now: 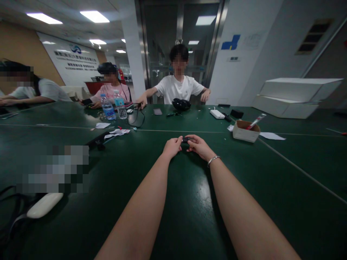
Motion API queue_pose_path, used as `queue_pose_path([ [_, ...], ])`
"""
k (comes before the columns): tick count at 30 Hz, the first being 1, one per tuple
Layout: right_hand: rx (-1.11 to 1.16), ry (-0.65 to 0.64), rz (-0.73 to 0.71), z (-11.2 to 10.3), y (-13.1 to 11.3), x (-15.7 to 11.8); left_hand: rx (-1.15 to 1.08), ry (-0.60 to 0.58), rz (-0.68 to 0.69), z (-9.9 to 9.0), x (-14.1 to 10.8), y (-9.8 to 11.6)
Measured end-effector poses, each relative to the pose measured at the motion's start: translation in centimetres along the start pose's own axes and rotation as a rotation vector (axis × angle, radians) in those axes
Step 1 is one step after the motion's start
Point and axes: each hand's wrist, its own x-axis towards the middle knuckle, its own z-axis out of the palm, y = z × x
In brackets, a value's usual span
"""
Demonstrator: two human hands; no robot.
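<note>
Both my arms reach forward over the dark green table (187, 202). Between my hands is a small dark object (185, 140), too small and dim for me to tell its kind. My left hand (172, 147) pinches its left end between thumb and fingers. At the other end, my right hand (200, 147), with a silver bangle (213, 161) at its wrist, has its fingers curled round it. The fingers partly hide the object, which is held just above the tabletop.
Two water bottles (108, 108) stand at the back left, near paper scraps (117, 133). A small cardboard box (246, 131) holds a red-and-white tube (256, 121). White boxes (287, 106) are stacked at the far right. A person (180, 86) sits opposite; others sit at the left.
</note>
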Motion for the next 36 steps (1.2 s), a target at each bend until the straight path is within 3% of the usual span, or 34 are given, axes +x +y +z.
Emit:
queue_pose_path([
  [18, 0.053, 0.093, 0.042, 0.1, -0.1, 0.1, -0.205, 0.057, 0.076, 0.6, -0.4, -0.3],
  [24, 0.046, 0.097, 0.042, 0.1, -0.2, 0.1, -0.133, 0.114, 0.151, 0.3, -0.1, -0.8],
  [36, 0.025, 0.072, 0.029, -0.2, 0.1, 0.1, -0.164, 0.066, 0.096, 0.2, 0.4, -1.4],
])
